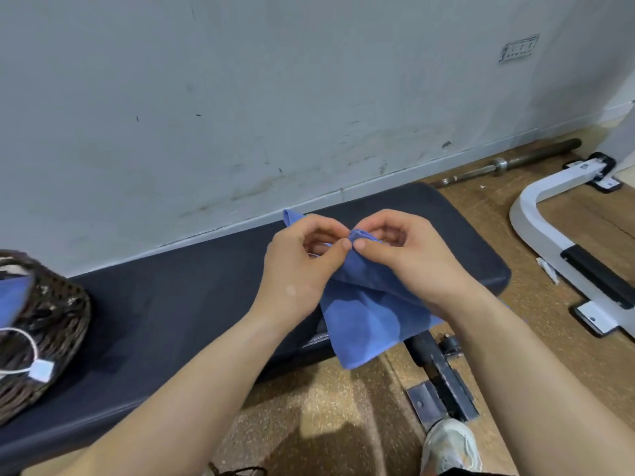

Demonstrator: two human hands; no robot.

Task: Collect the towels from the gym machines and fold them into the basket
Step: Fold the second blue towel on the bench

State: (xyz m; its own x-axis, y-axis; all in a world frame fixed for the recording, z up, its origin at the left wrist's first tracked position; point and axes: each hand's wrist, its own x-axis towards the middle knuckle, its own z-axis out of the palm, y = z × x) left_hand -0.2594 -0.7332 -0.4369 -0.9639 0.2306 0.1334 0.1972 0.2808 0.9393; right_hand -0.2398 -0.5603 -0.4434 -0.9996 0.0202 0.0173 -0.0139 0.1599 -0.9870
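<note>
At the centre of the frame the two thumbs meet tip to tip on a bunched edge of the blue towel (364, 317). The left hand (302, 259) has its fingers (321, 231) curled in, thumb pressed against the forefinger with the cloth pinched between. The right hand (412, 255) mirrors it, fingers (388, 223) curled, pinching the same edge just beside the left. One corner of the towel sticks up behind the left hand; the rest hangs below the hands, draped over the near edge of the black bench (171, 304) and reaching past it toward the floor (326, 407).

At the left edge of the frame a dark wicker basket (58, 314) stands on the bench, with blue cloth (13, 297) inside and a white cable plug (41, 371) on its side. At upper right lie a barbell (515, 163) along the wall (240, 97) and a white machine frame (536, 207). A shoe (450, 444) shows at the bottom.
</note>
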